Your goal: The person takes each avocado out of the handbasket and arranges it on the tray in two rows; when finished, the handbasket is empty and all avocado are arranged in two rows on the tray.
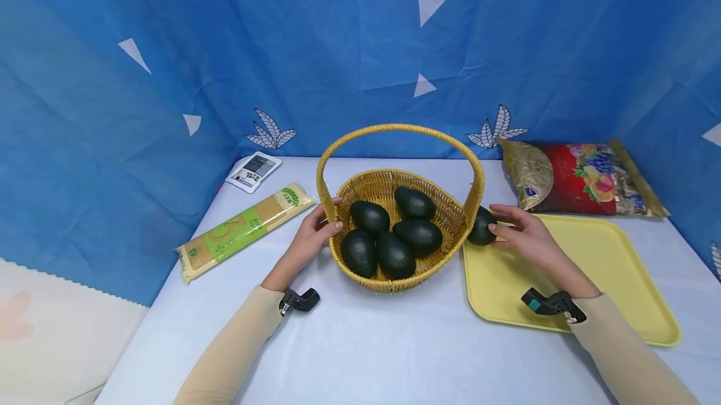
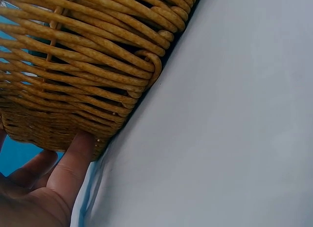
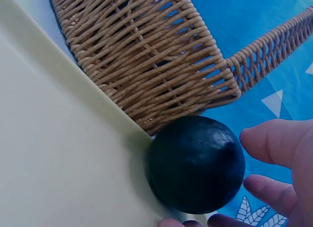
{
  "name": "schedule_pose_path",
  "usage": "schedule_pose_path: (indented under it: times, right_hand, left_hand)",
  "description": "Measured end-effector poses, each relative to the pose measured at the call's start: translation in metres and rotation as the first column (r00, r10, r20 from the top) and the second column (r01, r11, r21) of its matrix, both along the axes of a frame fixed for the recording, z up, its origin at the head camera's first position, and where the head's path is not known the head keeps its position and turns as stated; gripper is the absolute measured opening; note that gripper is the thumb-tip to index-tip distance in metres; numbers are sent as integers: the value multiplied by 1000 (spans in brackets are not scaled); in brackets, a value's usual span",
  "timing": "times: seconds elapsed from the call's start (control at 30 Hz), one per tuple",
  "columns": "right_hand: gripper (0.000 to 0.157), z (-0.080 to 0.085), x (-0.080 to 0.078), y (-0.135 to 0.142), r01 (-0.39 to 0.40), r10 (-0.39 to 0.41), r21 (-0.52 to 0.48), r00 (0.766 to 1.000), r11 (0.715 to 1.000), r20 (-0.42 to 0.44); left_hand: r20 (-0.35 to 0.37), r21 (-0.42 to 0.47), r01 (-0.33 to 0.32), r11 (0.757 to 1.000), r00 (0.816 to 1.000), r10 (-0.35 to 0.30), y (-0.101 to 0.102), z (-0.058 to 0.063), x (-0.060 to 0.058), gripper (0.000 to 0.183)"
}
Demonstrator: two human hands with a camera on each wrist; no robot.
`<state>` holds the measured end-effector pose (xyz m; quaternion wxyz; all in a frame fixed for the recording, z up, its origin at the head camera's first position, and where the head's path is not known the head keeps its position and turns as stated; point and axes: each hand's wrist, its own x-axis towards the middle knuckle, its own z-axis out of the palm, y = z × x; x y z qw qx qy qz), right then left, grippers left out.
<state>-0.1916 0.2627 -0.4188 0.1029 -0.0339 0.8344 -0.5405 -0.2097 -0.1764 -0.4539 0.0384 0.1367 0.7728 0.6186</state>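
Note:
A yellow wicker basket [image 1: 394, 286] with a tall arched handle stands on the table, with several dark green avocados [image 1: 397, 255] in it. My left hand [image 1: 315, 230] rests against the basket's left side by the handle's foot; the left wrist view shows the thumb [image 2: 73, 168] touching the outer weave. Beside the basket's right side, another avocado [image 3: 195, 163] sits at the edge of the yellow tray [image 1: 619, 267]. My right hand [image 1: 526, 236] is at its right, thumb and fingers spread around its near side, their tips at its skin and not closed round it.
Left of the basket lies a long pack of noodles [image 1: 242, 230], with a small white pouch [image 1: 253, 171] behind it. A red and gold bag [image 1: 582, 178] with fruit printed on it lies behind the tray. Blue patterned cloth [image 1: 360, 48] hangs behind the table.

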Motion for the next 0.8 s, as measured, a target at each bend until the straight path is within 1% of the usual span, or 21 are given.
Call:
schedule_pose_path:
  times: [0.27, 0.5, 0.63, 0.7, 0.8]
  right_hand:
    - [63, 6, 5, 5, 9, -9, -15, 1000, 1000, -24]
    - [62, 13, 7, 9, 32, -32, 8, 998, 999, -52]
    - [61, 19, 9, 11, 47, -45, 20, 995, 999, -86]
    - [56, 22, 11, 13, 52, -51, 9, 992, 999, -115]
    - [39, 27, 15, 15, 53, -58, -38, 986, 998, -158]
  left_hand:
    - [12, 16, -4, 1000, 1000, 3, 1, 1, 0, 57]
    - [12, 12, 0, 1000, 1000, 0, 1, 1, -2, 57]
    - [11, 14, -5, 1000, 1000, 4, 1, 1, -2, 56]
    - [11, 13, -2, 1000, 1000, 1, 1, 0, -2, 56]
    - [13, 15, -3, 1000, 1000, 3, 0, 0, -2, 56]
